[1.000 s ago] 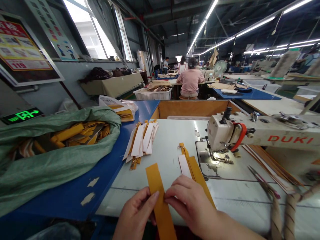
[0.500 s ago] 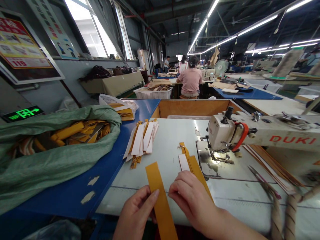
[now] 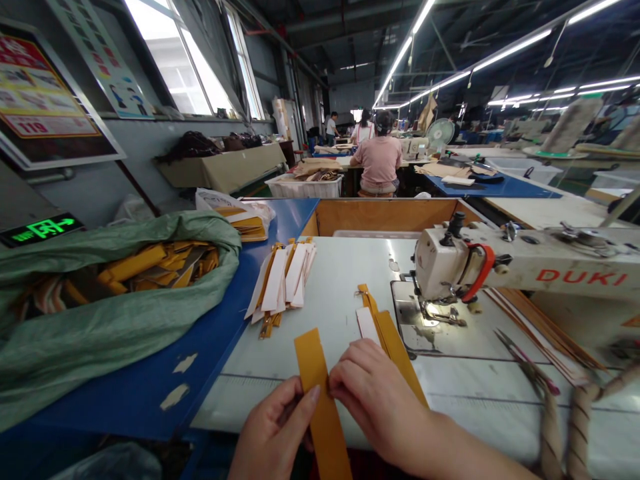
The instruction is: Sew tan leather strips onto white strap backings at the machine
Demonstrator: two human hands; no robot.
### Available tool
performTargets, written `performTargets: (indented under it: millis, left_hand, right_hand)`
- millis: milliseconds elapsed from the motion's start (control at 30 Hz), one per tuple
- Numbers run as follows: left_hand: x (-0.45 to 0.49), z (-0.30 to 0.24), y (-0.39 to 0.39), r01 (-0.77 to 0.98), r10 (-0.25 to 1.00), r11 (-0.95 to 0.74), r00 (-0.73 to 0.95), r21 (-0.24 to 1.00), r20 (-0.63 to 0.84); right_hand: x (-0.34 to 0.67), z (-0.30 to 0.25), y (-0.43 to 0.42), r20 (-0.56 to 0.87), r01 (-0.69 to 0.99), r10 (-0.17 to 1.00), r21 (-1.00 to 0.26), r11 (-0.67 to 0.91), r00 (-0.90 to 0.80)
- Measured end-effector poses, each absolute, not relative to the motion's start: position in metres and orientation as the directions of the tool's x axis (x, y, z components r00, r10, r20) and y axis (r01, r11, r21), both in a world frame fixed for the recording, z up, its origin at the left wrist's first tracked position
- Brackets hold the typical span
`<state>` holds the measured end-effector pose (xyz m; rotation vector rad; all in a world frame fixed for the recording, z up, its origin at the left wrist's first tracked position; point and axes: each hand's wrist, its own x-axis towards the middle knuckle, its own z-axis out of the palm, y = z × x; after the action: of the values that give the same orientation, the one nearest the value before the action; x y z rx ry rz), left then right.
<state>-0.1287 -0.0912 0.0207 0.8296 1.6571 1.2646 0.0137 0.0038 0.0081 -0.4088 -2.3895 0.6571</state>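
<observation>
A flat mustard-yellow strip (image 3: 325, 413), leather-like, stands tilted over the near edge of the sewing table. My left hand (image 3: 280, 420) pinches its left side, thumb on the front face. My right hand (image 3: 375, 400) is closed, its fingertips pinched together against the strip's right edge; whatever lies between them is hidden. Just beyond the right hand lie another yellow strip (image 3: 397, 347) with a metal ring end and a white piece (image 3: 367, 325). To the right stands the sewing machine (image 3: 445, 267), its needle area lit.
A pile of white-backed yellow straps (image 3: 283, 280) lies at the table's left. Beside it, a green sack (image 3: 200, 320) holds yellow scraps. Scissors (image 3: 525, 360) with wrapped handles and long strips (image 3: 540, 333) lie at right. A person (image 3: 379, 160) sits ahead, facing away.
My right hand has moved left, bringing its fingertips to the strip's edge. The strip in my left hand has shifted slightly lower and to the right.
</observation>
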Motion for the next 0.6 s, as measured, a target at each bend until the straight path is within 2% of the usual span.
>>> performTargets:
  millis: [267,400,600]
  left_hand:
    - [-0.134,0.011,-0.093,0.039,0.897,0.265,-0.377,0.963,-0.232]
    - [-0.137,0.014,-0.090,0.029,0.874,0.269,-0.427,0.963,-0.231]
    - [-0.138,0.014,-0.089,0.030,0.886,0.264,-0.401,0.964,-0.230]
  right_hand:
    - [0.023,0.005,0.000,0.428,0.111,0.582,-0.733,0.671,-0.692]
    - [0.027,0.010,-0.003,0.423,0.079,0.584,-0.760,0.645,-0.693]
    - [0.027,0.008,-0.001,0.427,0.102,0.610,-0.759,0.643,-0.668]
